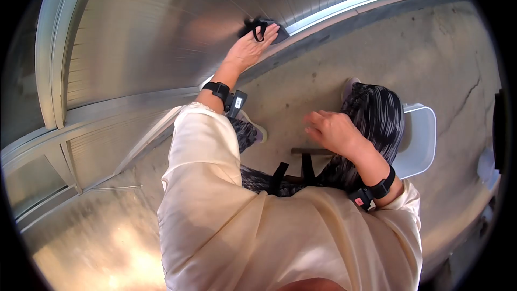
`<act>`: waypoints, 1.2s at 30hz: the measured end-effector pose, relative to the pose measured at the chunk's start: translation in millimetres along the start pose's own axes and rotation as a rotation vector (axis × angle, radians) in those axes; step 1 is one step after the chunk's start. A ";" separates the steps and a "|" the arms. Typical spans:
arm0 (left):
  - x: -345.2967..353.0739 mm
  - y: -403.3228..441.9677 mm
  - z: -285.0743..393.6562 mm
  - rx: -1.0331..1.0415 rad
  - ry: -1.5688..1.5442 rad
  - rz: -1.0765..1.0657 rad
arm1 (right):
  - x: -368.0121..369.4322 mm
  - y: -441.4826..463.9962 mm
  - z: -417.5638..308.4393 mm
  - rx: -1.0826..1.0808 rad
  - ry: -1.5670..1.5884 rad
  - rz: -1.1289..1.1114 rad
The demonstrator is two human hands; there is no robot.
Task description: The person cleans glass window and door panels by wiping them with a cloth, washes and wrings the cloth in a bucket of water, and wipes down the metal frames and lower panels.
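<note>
My left hand [252,48] lies flat on a dark brush-like object [280,33] against the lower part of a metal panel [156,32]. A black strap loops over the back of this hand, and black bristles or fringe show beyond its fingers. What the palm touches is hidden. Above my right knee, my right hand [336,132] hangs in the air, palm down, with its fingers slightly bent and somewhat apart. Nothing shows in it. Both wrists wear black bands with small devices.
A white bucket [425,143] stands beside my right leg on the concrete floor [296,86]. A low wooden piece [309,151] lies between my legs. At the right edge is a pale plastic container [487,167]. A metal frame [54,59] rises at the left.
</note>
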State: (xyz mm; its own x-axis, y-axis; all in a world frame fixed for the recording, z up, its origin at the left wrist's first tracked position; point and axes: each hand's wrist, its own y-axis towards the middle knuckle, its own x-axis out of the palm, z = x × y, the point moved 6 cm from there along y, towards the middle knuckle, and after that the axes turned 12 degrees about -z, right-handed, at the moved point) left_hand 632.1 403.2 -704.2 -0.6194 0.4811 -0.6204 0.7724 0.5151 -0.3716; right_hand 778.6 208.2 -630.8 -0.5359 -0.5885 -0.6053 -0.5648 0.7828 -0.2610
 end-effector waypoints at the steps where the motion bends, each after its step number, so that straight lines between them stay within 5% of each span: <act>1: -13.6 -13.4 -18.9 -0.047 -0.051 0.020 | -1.1 0.0 0.2 -0.002 0.008 0.009; 10: -168.7 -126.3 -180.9 -0.733 -0.142 0.482 | 3.1 2.8 5.1 -0.002 -0.037 0.013; 14: -113.7 -90.7 -134.4 -0.628 -0.117 0.607 | 0.1 4.8 4.5 0.053 -0.055 -0.040; 21: 16.2 -14.1 12.7 -0.029 -0.110 -0.004 | -3.3 4.2 -1.4 0.057 0.022 -0.059; 24: 38.7 -16.3 33.7 0.021 -0.136 -0.077 | -3.2 6.9 -2.9 0.039 0.034 -0.054; 28: 36.8 -60.5 10.6 0.004 -0.080 -0.130 | -5.8 4.8 -2.8 0.055 0.057 -0.067; 36: -99.3 -169.9 -148.3 -0.612 -0.114 0.361 | 0.9 3.5 -0.9 0.003 -0.036 -0.028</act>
State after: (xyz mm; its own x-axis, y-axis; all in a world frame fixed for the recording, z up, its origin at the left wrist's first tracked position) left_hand 541.5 373.1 -477.1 -0.2955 0.6364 -0.7125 0.6879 0.6593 0.3036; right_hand 775.5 210.3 -631.6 -0.4965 -0.6029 -0.6245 -0.5776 0.7665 -0.2808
